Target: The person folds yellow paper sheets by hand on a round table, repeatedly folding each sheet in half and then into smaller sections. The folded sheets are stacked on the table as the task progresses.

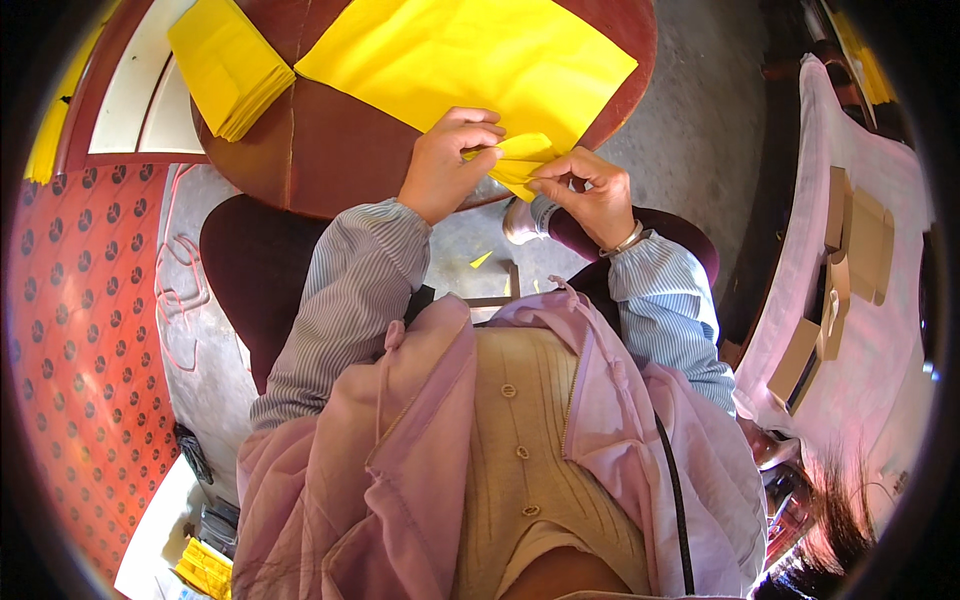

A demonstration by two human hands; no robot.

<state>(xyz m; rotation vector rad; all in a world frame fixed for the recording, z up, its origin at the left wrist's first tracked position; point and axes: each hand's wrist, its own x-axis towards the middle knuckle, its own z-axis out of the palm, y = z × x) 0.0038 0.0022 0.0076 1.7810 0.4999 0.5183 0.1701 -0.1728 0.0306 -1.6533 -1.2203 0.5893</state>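
Note:
A large bright yellow sheet [480, 60], cloth or paper, lies across a round brown tabletop [255, 160]. At its near edge a part is gathered and folded into a small pointed piece [522, 165]. My left hand [450, 165] curls around the left side of this fold, thumb and fingers closed on it. My right hand [592, 195] pinches the fold's lower right side between thumb and fingertips. Just beyond the table's near rim, the folded tip hangs down. Whether the fold is one with the large sheet is hard to make out.
A thick stack of folded yellow sheets [230, 68] sits at the table's left. On the grey floor [690, 110] lies a small yellow scrap [481, 259]. To the right, a pinkish cloth-covered surface [850, 340] carries open cardboard boxes [865, 240]. A red patterned panel [90, 350] stands left.

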